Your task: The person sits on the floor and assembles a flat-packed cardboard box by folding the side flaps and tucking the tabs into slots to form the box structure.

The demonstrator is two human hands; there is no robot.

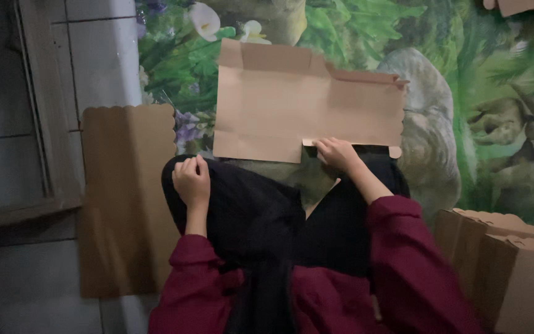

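A flat brown cardboard box blank [304, 99] with scalloped right edge lies on a mat printed with leaves and stones. My right hand [336, 153] presses on its near edge, fingers on a small flap. My left hand [191, 179] rests curled into a loose fist on my knee, which is covered in black cloth, and holds nothing. Both my arms wear dark red sleeves.
A stack of flat brown cardboard blanks [125, 198] lies at the left on the grey tiled floor [26, 272]. Folded cardboard boxes [502, 260] stand at the lower right. Another cardboard piece [520, 6] shows at the top right. A wooden frame [38, 111] runs along the left.
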